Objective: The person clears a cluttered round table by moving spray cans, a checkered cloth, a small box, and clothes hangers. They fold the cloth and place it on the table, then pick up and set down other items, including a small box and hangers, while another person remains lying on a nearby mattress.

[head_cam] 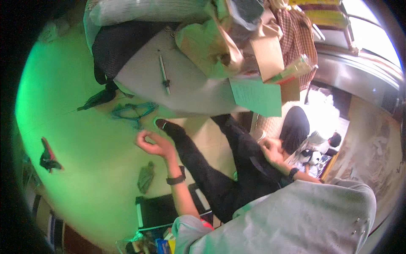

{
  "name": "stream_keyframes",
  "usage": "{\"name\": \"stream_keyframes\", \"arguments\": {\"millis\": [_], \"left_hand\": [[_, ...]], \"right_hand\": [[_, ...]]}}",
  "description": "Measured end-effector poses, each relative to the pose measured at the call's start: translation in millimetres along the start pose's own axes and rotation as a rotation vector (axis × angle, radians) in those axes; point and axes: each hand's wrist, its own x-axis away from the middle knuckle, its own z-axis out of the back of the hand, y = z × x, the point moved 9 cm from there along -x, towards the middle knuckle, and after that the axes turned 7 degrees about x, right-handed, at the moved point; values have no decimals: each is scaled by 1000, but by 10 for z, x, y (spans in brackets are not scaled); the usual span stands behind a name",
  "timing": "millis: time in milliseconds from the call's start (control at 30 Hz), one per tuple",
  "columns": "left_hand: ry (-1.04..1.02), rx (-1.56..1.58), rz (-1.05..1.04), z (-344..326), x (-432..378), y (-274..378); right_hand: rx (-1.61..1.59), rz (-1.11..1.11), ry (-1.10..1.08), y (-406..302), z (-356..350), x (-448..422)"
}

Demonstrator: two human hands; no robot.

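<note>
My left hand (pixel 155 144) hangs over the floor beside my left leg, its fingers curled and the thumb bent toward them in a loop. Nothing shows in it, though a small thing in the pinch could be hidden. Near my right knee, my right hand (pixel 273 149) is loosely curled; what lies inside its fingers cannot be seen. Before me stands a grey table (pixel 136 73) with a curved edge. On it lies a slim silver pen-like tool (pixel 164 73) with a dark clip. A sheet of pale paper (pixel 260 95) bearing writing hangs over the table's near edge.
Crumpled brown paper (pixel 203 47), a brown carton flap (pixel 268 58), a clear tube (pixel 291 68) and a checked cloth (pixel 298 41) crowd the table's right. Blue straps (pixel 134 111) and a dark pouch (pixel 147 177) lie on the floor. A black-and-white plush toy (pixel 311 156) is at right.
</note>
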Motion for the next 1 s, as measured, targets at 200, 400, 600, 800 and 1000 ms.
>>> {"name": "stream_keyframes", "arguments": {"millis": [200,400,600,800,1000], "left_hand": [[-775,202,-321,-1082,435,2560],[-932,140,-307,-1970,769,2869],[-956,242,32,-1757,835,2685],[-984,-37,24,-815,914,2563],[-640,458,665,199,1053,2112]], "right_hand": [[-250,-106,-45,-240,-35,-159],[-578,161,171,-1176,732,-257],[-358,680,352,-2322,1719,-362],[-284,1016,23,-3120,1385,-311],[-69,1229,-247,-3469,557,44]]}}
